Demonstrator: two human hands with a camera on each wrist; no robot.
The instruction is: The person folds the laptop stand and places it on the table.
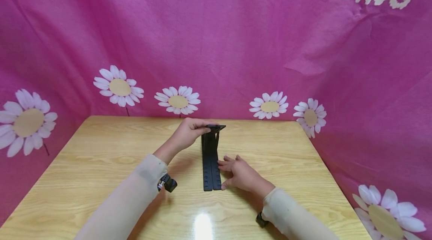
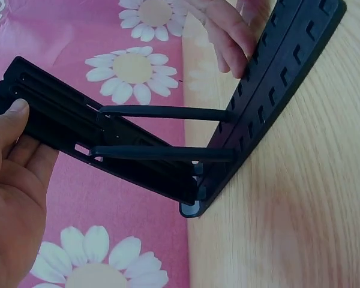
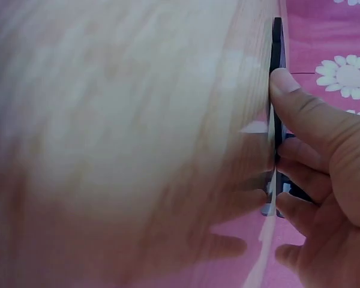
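Observation:
A black folding notched stand [image 1: 207,172] stands partly unfolded mid-table, its long base flat on the wood. The raised plate [image 2: 54,99] of the stand tilts up from a hinge at the far end. Two thin support arms [image 2: 162,154] link plate and base, which has rows of notches. My left hand [image 1: 189,132] pinches the raised plate's free end, thumb on its inner face in the left wrist view. Along the base's right edge, my right hand [image 1: 242,174] rests with fingers spread. In the right wrist view its thumb [image 3: 285,81] touches that edge.
The wooden table [image 1: 111,150] is bounded at the back and sides by a pink cloth [image 1: 216,45] with printed daisies. Black wrist cameras sit on both sleeves, one near the left cuff [image 1: 170,183]. A bright reflection lies at the table's front.

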